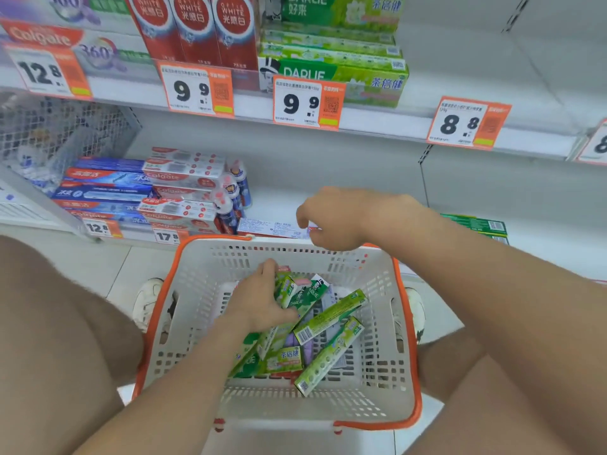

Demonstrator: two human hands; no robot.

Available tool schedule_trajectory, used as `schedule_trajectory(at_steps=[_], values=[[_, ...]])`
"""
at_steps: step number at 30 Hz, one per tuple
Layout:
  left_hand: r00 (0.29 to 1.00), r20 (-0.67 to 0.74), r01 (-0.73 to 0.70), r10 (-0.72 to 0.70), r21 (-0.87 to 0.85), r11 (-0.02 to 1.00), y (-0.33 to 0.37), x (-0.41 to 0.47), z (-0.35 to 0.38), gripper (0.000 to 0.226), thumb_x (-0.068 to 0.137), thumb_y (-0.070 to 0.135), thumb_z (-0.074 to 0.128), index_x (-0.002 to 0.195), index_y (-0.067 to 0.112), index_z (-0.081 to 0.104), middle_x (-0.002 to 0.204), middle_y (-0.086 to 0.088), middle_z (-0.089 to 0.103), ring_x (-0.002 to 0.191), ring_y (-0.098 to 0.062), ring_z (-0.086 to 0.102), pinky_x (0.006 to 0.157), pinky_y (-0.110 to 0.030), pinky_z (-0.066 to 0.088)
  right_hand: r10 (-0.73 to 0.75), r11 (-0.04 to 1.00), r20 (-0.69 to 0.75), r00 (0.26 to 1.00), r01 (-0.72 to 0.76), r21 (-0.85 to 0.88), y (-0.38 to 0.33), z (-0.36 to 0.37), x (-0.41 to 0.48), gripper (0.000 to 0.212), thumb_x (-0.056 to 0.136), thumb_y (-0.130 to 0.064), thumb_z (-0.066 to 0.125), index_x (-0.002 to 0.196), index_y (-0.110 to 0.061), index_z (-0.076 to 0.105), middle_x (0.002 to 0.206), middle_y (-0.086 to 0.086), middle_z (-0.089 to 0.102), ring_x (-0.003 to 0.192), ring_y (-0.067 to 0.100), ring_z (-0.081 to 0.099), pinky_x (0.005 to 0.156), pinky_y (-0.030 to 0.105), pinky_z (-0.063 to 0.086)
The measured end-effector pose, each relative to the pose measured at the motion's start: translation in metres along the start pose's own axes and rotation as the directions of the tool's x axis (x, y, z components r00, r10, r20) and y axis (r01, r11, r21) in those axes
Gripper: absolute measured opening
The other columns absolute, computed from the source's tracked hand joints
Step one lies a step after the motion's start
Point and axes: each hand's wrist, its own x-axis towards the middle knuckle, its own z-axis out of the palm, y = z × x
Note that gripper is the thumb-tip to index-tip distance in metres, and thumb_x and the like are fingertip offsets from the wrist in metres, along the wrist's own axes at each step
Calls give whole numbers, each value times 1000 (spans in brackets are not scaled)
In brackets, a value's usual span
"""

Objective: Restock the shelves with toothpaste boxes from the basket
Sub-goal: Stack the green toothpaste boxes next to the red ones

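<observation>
Left fingers point(266, 273) around green toothpaste box point(285, 286) in basket point(377, 402)

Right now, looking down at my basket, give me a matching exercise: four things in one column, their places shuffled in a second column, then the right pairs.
Things
1. left hand
2. right hand
3. red boxes
4. basket

Places
A. upright on the upper shelf
B. on the floor, between the shoes
C. above the basket's far rim, at the lower shelf
D. inside the basket, holding green boxes

Pairs: 1-D, 2-C, 3-A, 4-B
</observation>
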Motion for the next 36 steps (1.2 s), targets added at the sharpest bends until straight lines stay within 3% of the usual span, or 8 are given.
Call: schedule_trajectory(at_steps=[8, 12, 16, 21, 25, 29, 32, 36], values=[[934, -351, -109, -68, -460, 881, 38, -33, -91, 68, 70, 45, 91, 117, 28, 46, 94, 10, 69, 80, -5, 67, 68, -27, 52, 42, 978, 87, 995, -59, 201, 14, -19, -31, 91, 84, -60, 79, 157, -22, 39, 144, -1, 58, 135, 25, 53, 109, 40, 45], [941, -319, -165, -117, -730, 663, 73, -37, -153, 65, 63, 50, 92, 114, 27, 59, 102, 2, 78, 96, -23, 76, 85, -51, 62, 50, 899, 65, 997, -74, 432, 16, -33, -49, 122, 74, -58, 88, 165, -20, 16, 151, 5, 56, 129, 22, 60, 108, 34, 45], [943, -314, -225, -107, -842, 491, 115, -47, -207, 49, 82, 35, 88, 119, 18, 62, 103, 0, 78, 87, -19, 79, 66, -40, 64, 96, 691, -177, 980, 62, 720, 8, -42, -60, 105, 75, -47, 92, 153, -26, 25, 130, -14, 56, 113, 6, 58, 90, 18, 49], [971, -228, -168, -69, -859, 485, 124, -50, -247, 63, 82, 48, 86, 128, 16, 58, 106, -4, 81, 83, -18, 78, 71, -40, 64, 295, 345, -300, 907, 192, 919, -5, -50, -55, 65, 84, -22, 89, 122, -17, 37, 110, 3, 66, 73, 2, 67, 51, 15, 49], [992, -126, -119, 0, -933, 340, 118, -47, -261, 39, 98, 24, 72, 129, 5, 60, 120, -19, 75, 101, -32, 76, 78, -42, 65, 400, -3, -264, 878, 289, 957, -4, -59, -53, 42, 85, -19, 86, 115, -15, 57, 107, 10, 77, 91, 26, 78, 83, 51, 64], [983, -182, -169, -25, -948, 268, 117, -41, -260, 16, 100, 27, 69, 113, 16, 68, 125, -20, 73, 108, -37, 71, 105, -53, 54, 335, -233, -218, 917, 305, 923, 4, -67, -51, 35, 96, -23, 66, 129, -14, 67, 126, 16, 73, 111, 30, 71, 107, 54, 52], [972, -220, -189, -88, -944, 269, 120, -38, -259, 18, 101, 31, 69, 112, 17, 69, 115, -14, 77, 97, -29, 73, 102, -51, 55, 314, -130, -140, 939, 189, 973, 6, -70, -54, 55, 84, -54, 65, 133, -31, 61, 145, -3, 61, 132, 20, 55, 121, 52, 33], [960, -245, -202, -132, -940, 274, 121, -37, -260, 39, 101, 36, 68, 126, 6, 69, 112, -11, 79, 96, -27, 75, 101, -50, 56, 256, -163, -169, 952, 215, 963, 0, -71, -54, 41, 96, -32, 69, 130, -11, 60, 106, 17, 76, 88, 33, 70, 89, 47, 58]])
